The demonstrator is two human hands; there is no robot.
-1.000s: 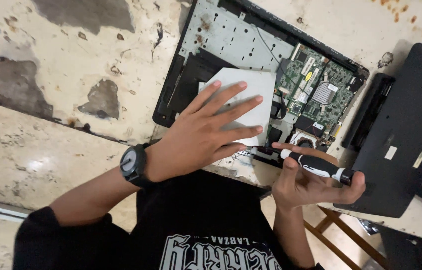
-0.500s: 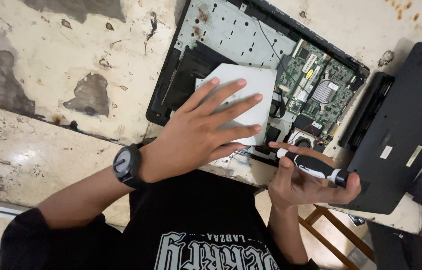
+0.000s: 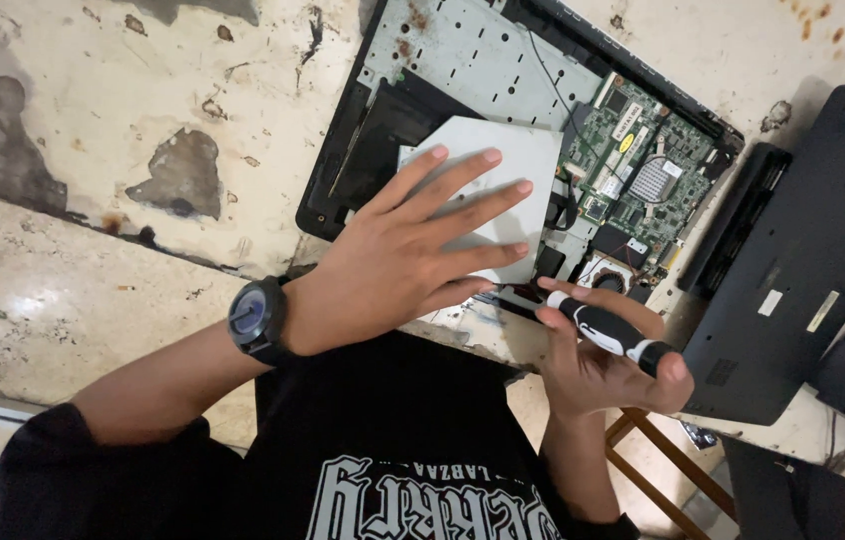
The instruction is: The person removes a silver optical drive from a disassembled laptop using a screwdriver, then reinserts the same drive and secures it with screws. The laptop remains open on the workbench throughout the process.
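Note:
An opened laptop chassis (image 3: 463, 60) lies on the worn worktop, its green circuit board (image 3: 643, 170) bare at the right. My left hand (image 3: 413, 250), a dark watch on the wrist, lies flat with fingers spread on a pale grey rectangular drive (image 3: 503, 160) that sits in the chassis. My right hand (image 3: 603, 365) grips a black and white screwdriver (image 3: 613, 335), whose tip points at the chassis's near edge just below the drive.
A black laptop cover panel (image 3: 803, 270) lies right of the chassis, with a long black battery (image 3: 738, 220) between them. The stained, chipped worktop (image 3: 123, 130) spreads to the left. A wooden stool frame (image 3: 663, 460) shows below the table edge.
The view has shifted slightly. My left hand stays pressed on the drive and my right hand keeps the screwdriver at the same spot.

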